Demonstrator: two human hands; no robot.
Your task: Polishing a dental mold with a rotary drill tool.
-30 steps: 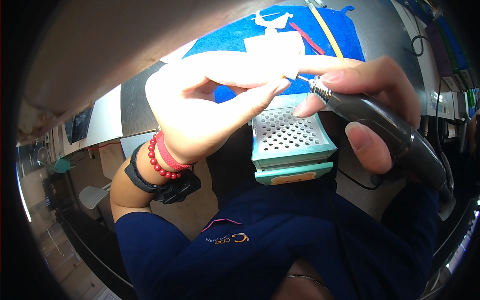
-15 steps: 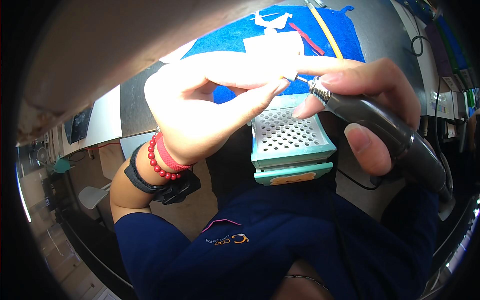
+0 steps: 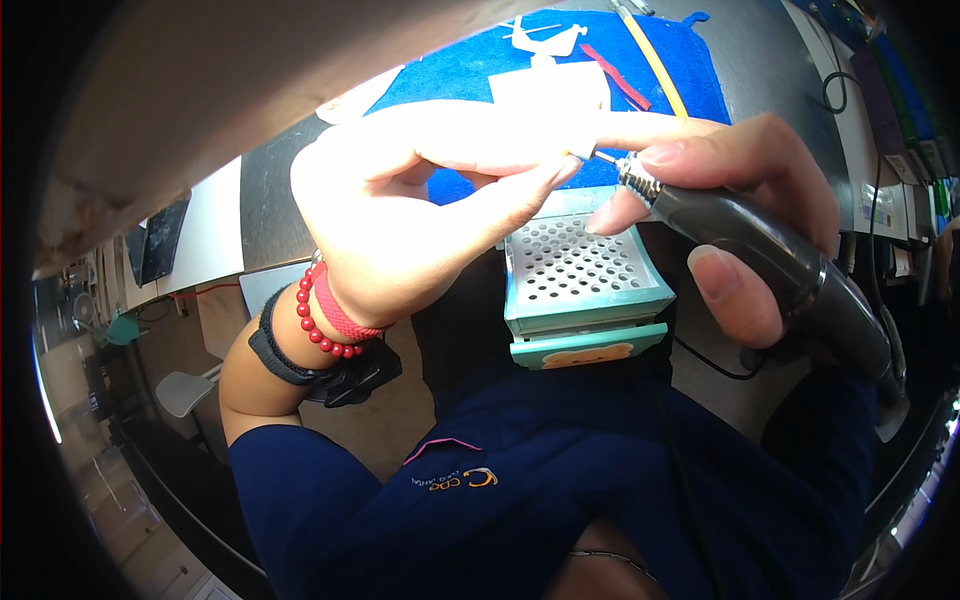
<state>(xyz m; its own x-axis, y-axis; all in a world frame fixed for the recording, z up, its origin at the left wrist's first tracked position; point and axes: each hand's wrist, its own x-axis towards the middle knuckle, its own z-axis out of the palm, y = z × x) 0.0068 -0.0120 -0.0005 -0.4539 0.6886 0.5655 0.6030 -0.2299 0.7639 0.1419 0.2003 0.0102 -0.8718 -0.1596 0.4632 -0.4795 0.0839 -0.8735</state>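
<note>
My right hand (image 3: pixel 770 190) is wrapped round a dark rotary handpiece (image 3: pixel 750 235), with a metal spring at its front and a thin shank pointing left. My left hand (image 3: pixel 430 190), washed out by bright light, is closed in a pinch between thumb and index finger. A tiny piece (image 3: pixel 581 152) shows at those fingertips, right where the handpiece's tip ends; its kind is too small and glaring to make out. My right index fingertip lies close to the left fingers. Below both hands is a pale green box (image 3: pixel 590 310) with a perforated white top.
A blue towel (image 3: pixel 690 75) covers part of the dark bench, with a white sheet (image 3: pixel 550 85), a red strip (image 3: pixel 615 78) and a yellow stick (image 3: pixel 655 60) on it. A large blurred pale shape (image 3: pixel 200 110) blocks the upper left. A cable (image 3: pixel 715 370) hangs below the handpiece.
Both hands keep almost the same pose, the handpiece tip still at the left fingertips. Only a very slight shift of the view shows.
</note>
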